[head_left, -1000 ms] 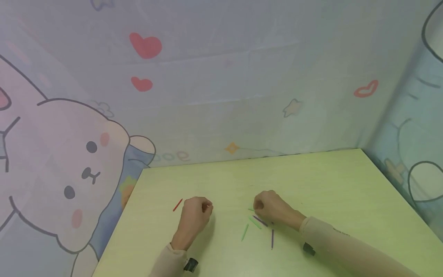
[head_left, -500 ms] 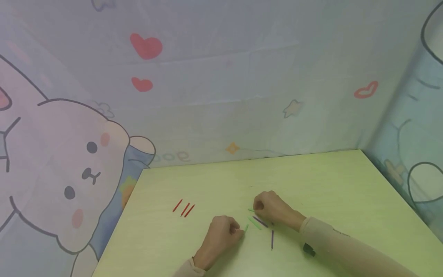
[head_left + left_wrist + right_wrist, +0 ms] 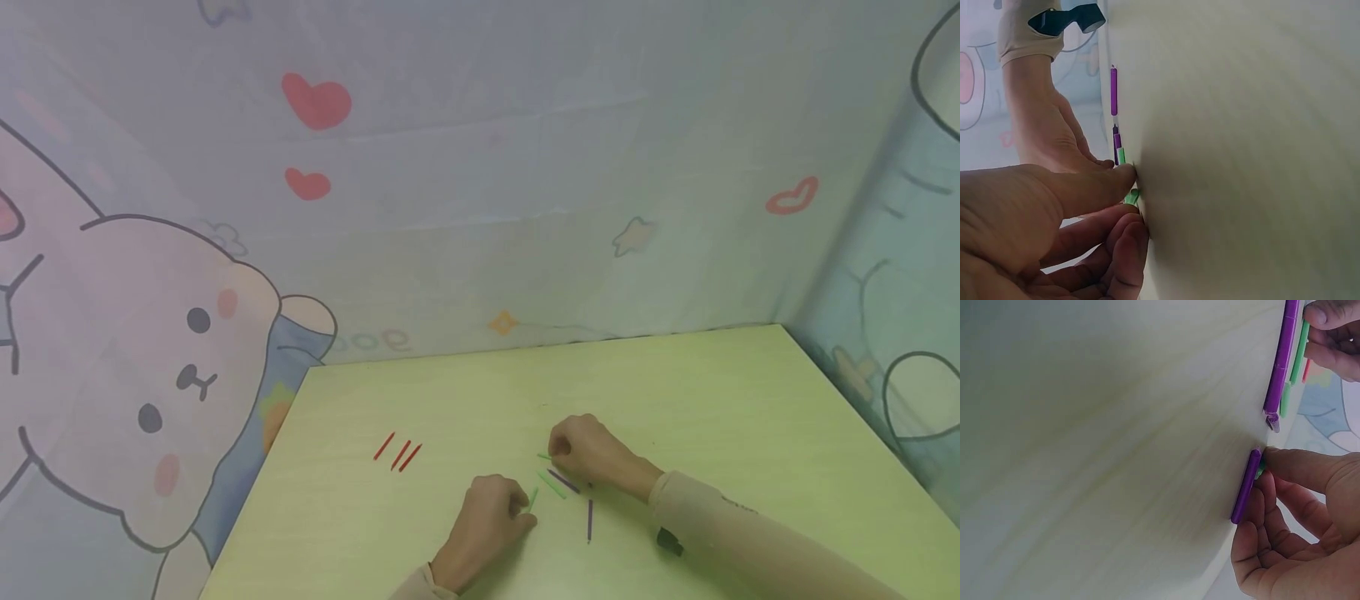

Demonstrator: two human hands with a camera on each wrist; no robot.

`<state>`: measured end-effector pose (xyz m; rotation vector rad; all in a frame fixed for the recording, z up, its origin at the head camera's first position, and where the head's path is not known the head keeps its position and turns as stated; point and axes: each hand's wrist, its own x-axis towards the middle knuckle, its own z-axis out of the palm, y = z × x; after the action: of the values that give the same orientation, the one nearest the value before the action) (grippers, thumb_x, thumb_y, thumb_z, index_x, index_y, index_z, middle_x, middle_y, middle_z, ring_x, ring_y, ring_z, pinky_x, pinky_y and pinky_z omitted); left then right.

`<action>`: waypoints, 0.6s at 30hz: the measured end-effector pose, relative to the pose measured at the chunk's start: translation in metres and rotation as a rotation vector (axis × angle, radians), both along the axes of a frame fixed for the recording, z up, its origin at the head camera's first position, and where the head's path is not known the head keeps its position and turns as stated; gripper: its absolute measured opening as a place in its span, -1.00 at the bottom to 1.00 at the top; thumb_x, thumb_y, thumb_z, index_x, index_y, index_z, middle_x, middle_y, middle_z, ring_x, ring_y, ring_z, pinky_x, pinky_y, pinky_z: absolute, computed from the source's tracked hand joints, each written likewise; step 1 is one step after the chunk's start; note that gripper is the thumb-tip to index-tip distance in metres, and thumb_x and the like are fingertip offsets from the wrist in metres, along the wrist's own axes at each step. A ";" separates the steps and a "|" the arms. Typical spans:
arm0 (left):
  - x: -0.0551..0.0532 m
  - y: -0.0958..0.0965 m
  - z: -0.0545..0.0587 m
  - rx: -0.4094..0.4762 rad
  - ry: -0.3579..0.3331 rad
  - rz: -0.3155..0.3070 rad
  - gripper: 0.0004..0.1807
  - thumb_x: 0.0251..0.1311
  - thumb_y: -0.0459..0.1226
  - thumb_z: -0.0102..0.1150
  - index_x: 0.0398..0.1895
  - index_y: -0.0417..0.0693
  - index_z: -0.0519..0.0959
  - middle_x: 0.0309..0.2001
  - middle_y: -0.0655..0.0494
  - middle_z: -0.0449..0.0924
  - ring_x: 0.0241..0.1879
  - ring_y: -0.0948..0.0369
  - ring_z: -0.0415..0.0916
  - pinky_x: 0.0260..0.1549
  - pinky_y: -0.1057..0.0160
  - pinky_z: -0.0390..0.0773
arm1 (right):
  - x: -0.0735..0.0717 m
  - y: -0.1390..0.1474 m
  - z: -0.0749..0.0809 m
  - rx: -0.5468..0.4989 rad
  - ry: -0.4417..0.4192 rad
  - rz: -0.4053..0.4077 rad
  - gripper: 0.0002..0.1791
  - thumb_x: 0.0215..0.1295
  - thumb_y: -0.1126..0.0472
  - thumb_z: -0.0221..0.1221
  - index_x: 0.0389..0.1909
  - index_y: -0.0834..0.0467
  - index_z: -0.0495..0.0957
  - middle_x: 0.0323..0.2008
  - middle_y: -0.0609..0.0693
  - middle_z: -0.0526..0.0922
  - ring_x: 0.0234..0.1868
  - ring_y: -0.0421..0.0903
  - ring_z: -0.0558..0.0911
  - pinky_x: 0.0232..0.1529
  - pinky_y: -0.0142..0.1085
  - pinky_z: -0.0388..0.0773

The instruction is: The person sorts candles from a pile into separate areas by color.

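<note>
In the head view my left hand (image 3: 489,521) is low over the table, thumb and forefinger parted around a thin green stick (image 3: 533,498). The left wrist view shows that stick's green end (image 3: 1132,195) between thumb and finger. My right hand (image 3: 588,446) pinches another green stick (image 3: 1261,469) between thumb and forefinger; most of it is hidden by the fingers. A short purple stick (image 3: 1246,486) lies right by these fingertips. Between the hands lie a third green stick (image 3: 552,484) and a purple stick (image 3: 564,481), close together.
Three red sticks (image 3: 401,453) lie slantwise, roughly parallel, on the left of the pale yellow table (image 3: 675,392). Another purple stick (image 3: 590,521) lies nearer the front, below the right hand. A printed cloth (image 3: 465,167) hangs behind the table.
My left hand has moved right and toward the front, from beside the red sticks to the green stick, uncovering two more red sticks. Its thumb and forefinger have parted. The right hand stays put.
</note>
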<state>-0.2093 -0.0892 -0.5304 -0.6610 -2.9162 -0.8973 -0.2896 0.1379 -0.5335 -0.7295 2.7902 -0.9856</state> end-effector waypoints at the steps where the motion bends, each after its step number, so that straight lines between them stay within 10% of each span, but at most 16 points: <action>1: 0.000 0.000 0.000 0.011 -0.004 -0.001 -0.85 0.09 -0.41 0.68 -0.29 -0.21 0.87 -0.41 0.09 0.82 -0.43 0.38 0.62 -0.34 0.41 0.68 | 0.000 0.000 0.000 0.001 0.002 0.002 -0.80 0.30 0.45 0.40 -0.34 0.06 0.76 -0.31 -0.16 0.77 -0.28 -0.23 0.67 -0.07 -0.14 0.79; 18: -0.001 -0.003 -0.003 0.060 0.033 -0.002 -0.82 0.10 -0.58 0.48 -0.38 -0.15 0.89 -0.39 0.08 0.86 -0.51 0.48 0.46 -0.42 0.45 0.59 | 0.000 0.001 -0.001 -0.011 0.011 0.021 -0.81 0.28 0.49 0.36 -0.31 0.12 0.77 -0.29 -0.09 0.79 -0.30 -0.22 0.66 -0.08 -0.15 0.80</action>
<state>-0.2103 -0.0924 -0.5336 -0.6691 -2.8479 -0.9595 -0.2898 0.1388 -0.5340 -0.7671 2.7827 -0.9968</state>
